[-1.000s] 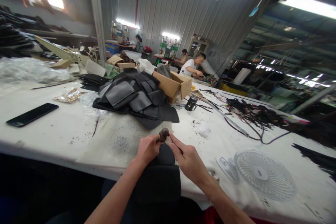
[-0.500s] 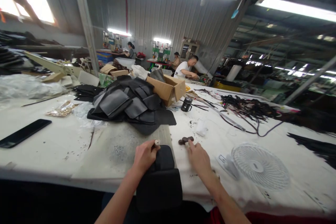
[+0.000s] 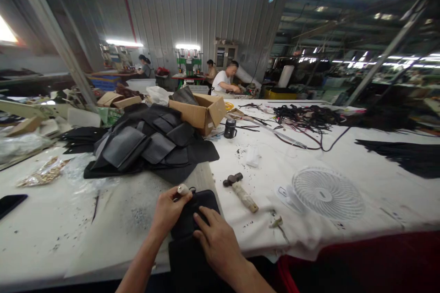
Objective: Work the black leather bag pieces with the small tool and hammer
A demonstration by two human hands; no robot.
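Gripping a pale, round-topped tool, our left hand flanked a black, leather-like panel's far-left corner; our right hand lay spread.

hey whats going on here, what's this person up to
A person at a white-covered table is working on a black piece at the table's near edge. The left hand grips a short, pale-topped tool at its upper part; the right hand lies on the piece, fingers spread. A hammer lies to the right, untouched. Beyond is a pile of black pieces beside an open cardboard box.
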